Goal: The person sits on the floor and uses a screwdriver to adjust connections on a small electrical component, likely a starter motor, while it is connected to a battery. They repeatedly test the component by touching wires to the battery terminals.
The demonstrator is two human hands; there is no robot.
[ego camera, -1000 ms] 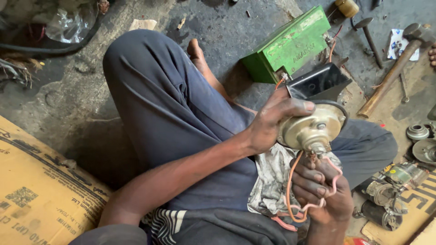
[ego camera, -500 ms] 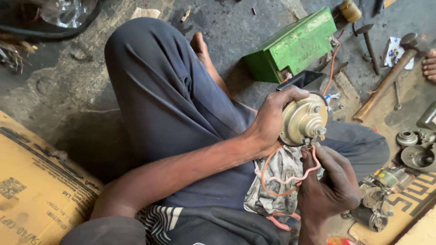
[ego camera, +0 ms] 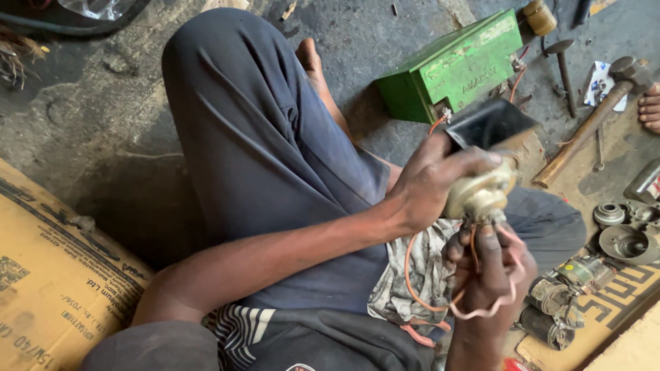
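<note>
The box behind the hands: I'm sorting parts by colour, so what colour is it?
Green, seen clearly in the head view: the box lies on the floor.

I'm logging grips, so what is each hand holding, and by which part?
The left hand grips the round metal part around its rim. The right hand holds its orange wires just under it.

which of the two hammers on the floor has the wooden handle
The big hammer at the right, lying slantwise beside the green box, has the light wooden handle. The smaller dark hammer above it looks all metal.
</note>
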